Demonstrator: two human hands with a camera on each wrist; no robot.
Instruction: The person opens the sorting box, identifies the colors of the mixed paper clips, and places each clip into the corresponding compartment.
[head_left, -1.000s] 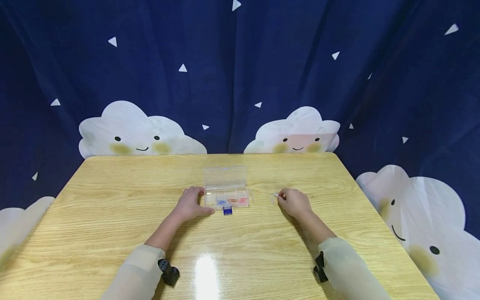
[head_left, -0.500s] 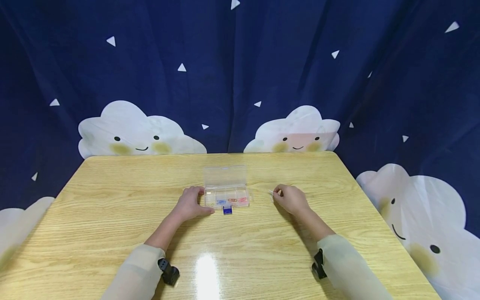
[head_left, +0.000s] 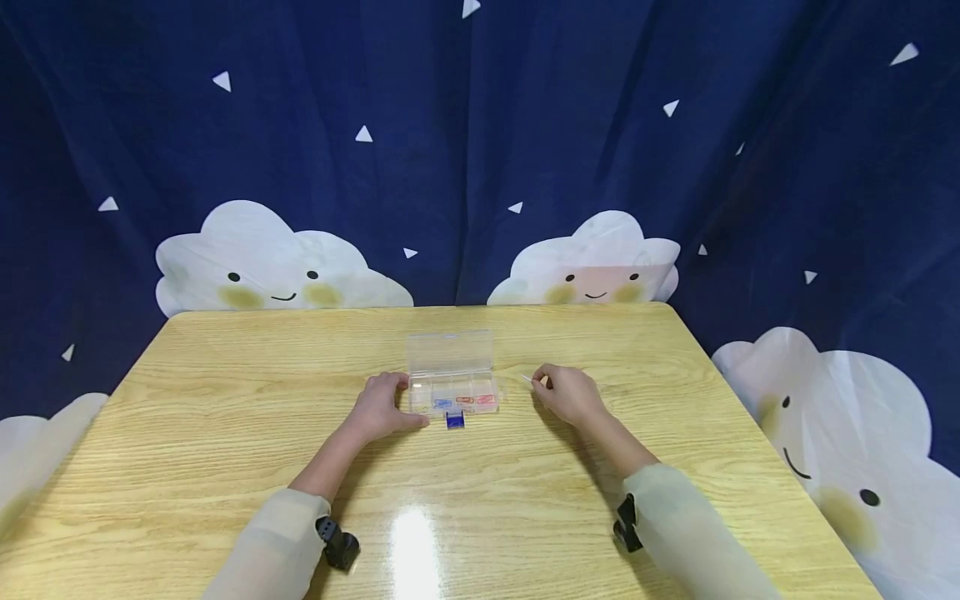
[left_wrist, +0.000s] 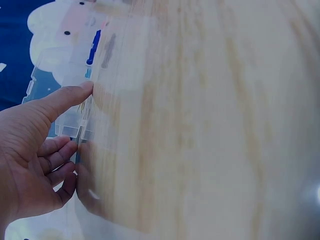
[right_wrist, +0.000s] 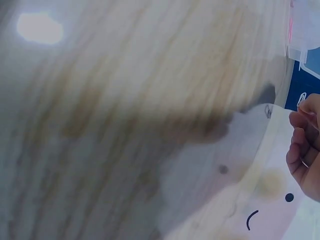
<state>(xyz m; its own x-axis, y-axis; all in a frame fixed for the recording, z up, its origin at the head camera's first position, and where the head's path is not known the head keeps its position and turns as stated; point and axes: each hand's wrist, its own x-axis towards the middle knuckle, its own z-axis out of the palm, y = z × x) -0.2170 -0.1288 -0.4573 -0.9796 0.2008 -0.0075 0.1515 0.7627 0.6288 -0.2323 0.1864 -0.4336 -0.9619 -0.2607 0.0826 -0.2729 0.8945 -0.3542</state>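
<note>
though tiny and blurred, a clip [head_left: 527, 380] shows between right fingers [head_left: 542, 384].

Too small to identify: the pale sliver [head_left: 527, 380] pinched in the right hand [head_left: 567, 393] (head view); cropped at right-wrist frame edge, fingers [right_wrist: 304, 145] only; worktop [right_wrist: 125, 125] blurred.

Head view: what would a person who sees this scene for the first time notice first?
Most striking is the dark blue curtain with smiling white clouds, hanging behind the wooden table. Near the table's middle stands a small clear compartment box with its lid up, and the left hand rests against its left side. To the right of the box, the right hand pinches a small pale paper clip just above the table.
</note>
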